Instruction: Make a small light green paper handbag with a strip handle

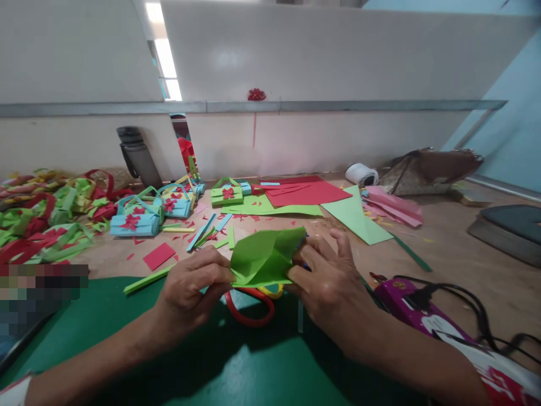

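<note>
A folded piece of green paper [266,256] is stretched between my two hands above the green mat. My left hand [196,287] pinches its left end with thumb and fingers. At the right end, my right hand [327,276] grips the paper, with one finger raised. Below the paper lie scissors with a red handle loop [251,318], partly hidden, and a bit of yellow handle shows beside it. A thin translucent strip [300,316] lies under my right hand.
Small blue paper bags [135,223] with red bows and a green one [227,194] stand behind. Red sheets [308,192], paper scraps and a grey bottle [139,155] lie or stand farther back. At right are a purple power strip [406,301] with black cables and thread [361,174].
</note>
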Demonstrator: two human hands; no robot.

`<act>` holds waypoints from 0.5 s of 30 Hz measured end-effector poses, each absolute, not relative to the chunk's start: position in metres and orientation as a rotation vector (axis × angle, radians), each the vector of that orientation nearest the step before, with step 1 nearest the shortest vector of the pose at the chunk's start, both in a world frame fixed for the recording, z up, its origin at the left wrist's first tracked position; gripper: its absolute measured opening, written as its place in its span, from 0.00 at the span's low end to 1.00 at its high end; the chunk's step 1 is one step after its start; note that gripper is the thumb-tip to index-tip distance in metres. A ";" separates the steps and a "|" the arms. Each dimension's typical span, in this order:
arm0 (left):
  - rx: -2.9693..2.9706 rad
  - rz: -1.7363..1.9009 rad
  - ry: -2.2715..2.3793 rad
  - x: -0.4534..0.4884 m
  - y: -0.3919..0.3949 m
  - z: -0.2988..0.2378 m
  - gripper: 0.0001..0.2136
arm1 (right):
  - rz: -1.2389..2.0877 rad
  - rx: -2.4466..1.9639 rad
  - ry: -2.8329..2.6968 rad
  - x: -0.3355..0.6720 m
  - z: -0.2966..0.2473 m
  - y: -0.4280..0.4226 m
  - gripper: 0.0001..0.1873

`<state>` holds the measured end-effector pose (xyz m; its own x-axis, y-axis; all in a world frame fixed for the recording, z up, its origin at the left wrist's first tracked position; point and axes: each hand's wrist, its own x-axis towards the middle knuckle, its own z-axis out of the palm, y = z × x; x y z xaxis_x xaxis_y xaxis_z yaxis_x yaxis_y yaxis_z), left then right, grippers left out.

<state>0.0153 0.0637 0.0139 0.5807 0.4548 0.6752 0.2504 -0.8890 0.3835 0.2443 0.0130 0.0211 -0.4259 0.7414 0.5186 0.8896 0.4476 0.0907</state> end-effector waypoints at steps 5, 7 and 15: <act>2.585 1.265 0.601 0.020 0.058 0.007 0.06 | -0.527 -1.325 -2.193 0.237 0.020 0.007 0.06; 2.569 1.288 0.589 0.022 0.055 0.005 0.06 | -0.453 -1.330 -2.175 0.235 0.019 0.006 0.08; 2.482 1.251 0.685 0.024 0.053 0.008 0.05 | -0.202 -1.276 -2.132 0.237 0.020 0.004 0.11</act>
<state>0.0242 0.0532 0.0076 0.5130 0.5271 0.6775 0.2867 -0.8491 0.4436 0.2370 0.0040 0.0202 -0.3261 0.7379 0.5909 0.8358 0.5172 -0.1845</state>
